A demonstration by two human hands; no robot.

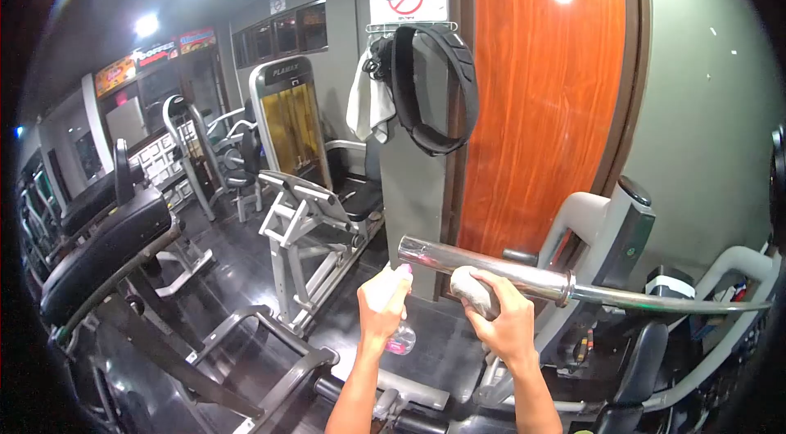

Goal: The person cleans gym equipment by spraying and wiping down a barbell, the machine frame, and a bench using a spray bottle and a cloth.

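Cloth, grey and wadded (476, 293), fills the right hand (509, 325) beside a rightward-running cylindrical chrome bar (544, 279); left hand (383, 300), near its end, grips a clear plastic bottle (401, 341).

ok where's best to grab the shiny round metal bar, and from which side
Probably the narrow silver shaft right of the ring-shaped metal collar, from above: it should be easier to encircle than the thick chrome sleeve, and its top is uncovered.
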